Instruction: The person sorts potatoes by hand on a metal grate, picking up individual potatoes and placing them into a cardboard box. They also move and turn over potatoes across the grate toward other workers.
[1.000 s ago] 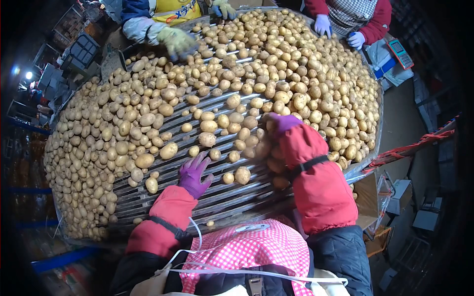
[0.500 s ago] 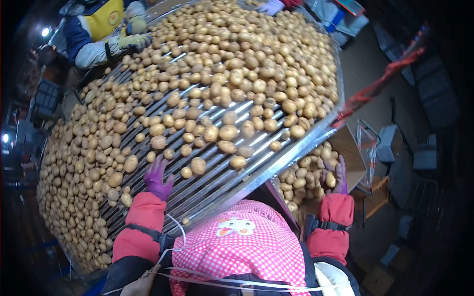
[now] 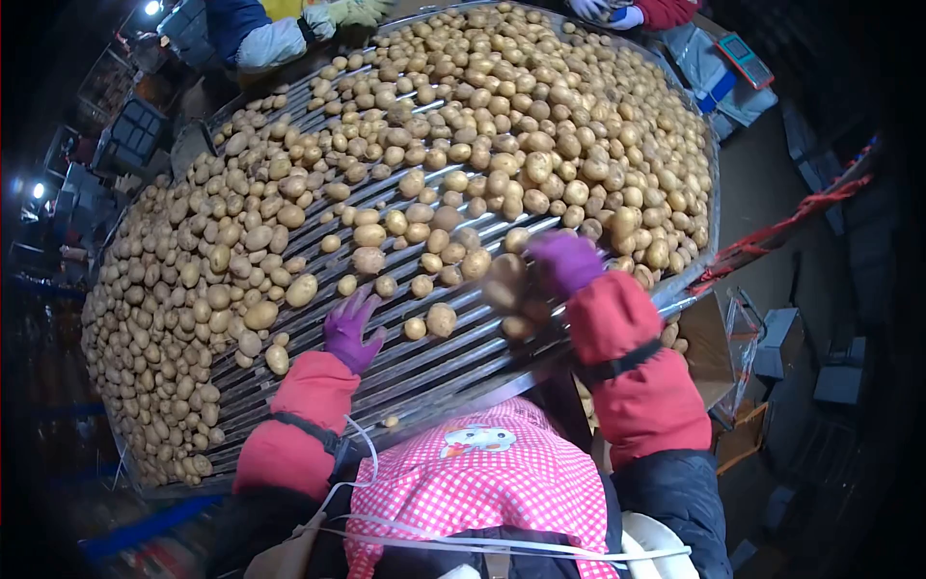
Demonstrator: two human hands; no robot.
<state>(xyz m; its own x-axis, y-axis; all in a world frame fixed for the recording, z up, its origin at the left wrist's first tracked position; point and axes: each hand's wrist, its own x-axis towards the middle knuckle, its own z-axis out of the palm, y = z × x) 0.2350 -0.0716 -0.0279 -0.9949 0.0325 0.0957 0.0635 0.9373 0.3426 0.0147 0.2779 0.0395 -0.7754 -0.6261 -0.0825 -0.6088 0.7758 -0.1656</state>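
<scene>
Many potatoes [image 3: 569, 145] lie heaped on a slatted metal sorting table [image 3: 405, 359]. My left hand [image 3: 353, 333], in a purple glove, rests low over the slats with its fingers spread, holding nothing. Just beyond its fingertips sits a loose potato [image 3: 386, 286]. My right hand [image 3: 567, 262], also purple-gloved, is over the table's right side and smeared by motion. Blurred potatoes [image 3: 505, 282] are directly left of its fingers; whether it grips any, I cannot tell.
A cardboard box [image 3: 707, 340] with potatoes stands below the table's right edge, partly behind my right sleeve. Two people work at the far side; one co-worker's gloved hand [image 3: 347, 13] shows at top left. A red-wrapped bar [image 3: 786, 224] slants off to the right.
My right hand has come out of the box and moved up and left over the slats. My left hand stays spread near the same potatoes. The view has shifted somewhat.
</scene>
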